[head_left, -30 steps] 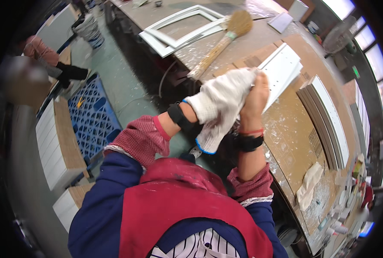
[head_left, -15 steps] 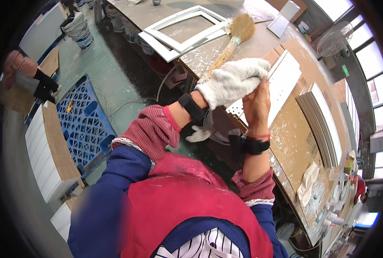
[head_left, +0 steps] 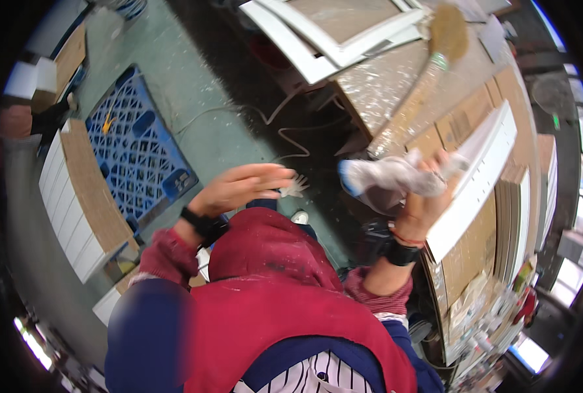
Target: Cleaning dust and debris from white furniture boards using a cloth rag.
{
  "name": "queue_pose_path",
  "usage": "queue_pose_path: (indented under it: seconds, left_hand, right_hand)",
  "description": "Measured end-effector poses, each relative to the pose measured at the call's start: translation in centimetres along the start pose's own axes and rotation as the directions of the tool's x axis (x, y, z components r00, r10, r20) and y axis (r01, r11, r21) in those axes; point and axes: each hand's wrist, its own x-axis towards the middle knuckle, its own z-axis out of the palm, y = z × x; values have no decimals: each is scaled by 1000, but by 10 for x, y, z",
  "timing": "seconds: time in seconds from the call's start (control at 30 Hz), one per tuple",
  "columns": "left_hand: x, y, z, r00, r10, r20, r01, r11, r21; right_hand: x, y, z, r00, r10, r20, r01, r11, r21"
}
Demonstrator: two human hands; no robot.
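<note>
My left hand [head_left: 245, 187] is bare, its fingers stretched out over the floor at my left front. A white work glove [head_left: 386, 177] hangs crumpled from my right hand [head_left: 432, 190], whose fingers are closed round it beside the table edge. Right behind that hand lies a long white board [head_left: 475, 183] with small holes along it. On the floor just past my left fingertips is another white glove [head_left: 296, 186]. Both wrists carry black bands.
A straw brush [head_left: 449, 33] lies on the worktable [head_left: 383, 78] near white frames [head_left: 324, 52]. Brown-edged panels [head_left: 514, 216] are stacked on the right. On the floor at left are a blue pallet [head_left: 137, 131] and stacked white boards [head_left: 75, 203]. A person's legs [head_left: 46, 121] show at far left.
The glove has come off my left hand and is now in my right hand. My left hand has moved left and down, away from the table. The view has shifted too.
</note>
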Motion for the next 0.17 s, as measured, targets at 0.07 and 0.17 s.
queue_pose_path:
  seconds: [0.07,0.17]
  left_hand:
    - [-80,-17,-45,824,-35,-565,179,963,200]
    - [-212,-70,-101,431,-49,-901,673,683,285]
  right_hand:
    - [2,9,-10,968,186,171,-186,982,-16]
    - [-11,90,-38,814,577,-74,-326,347,-879]
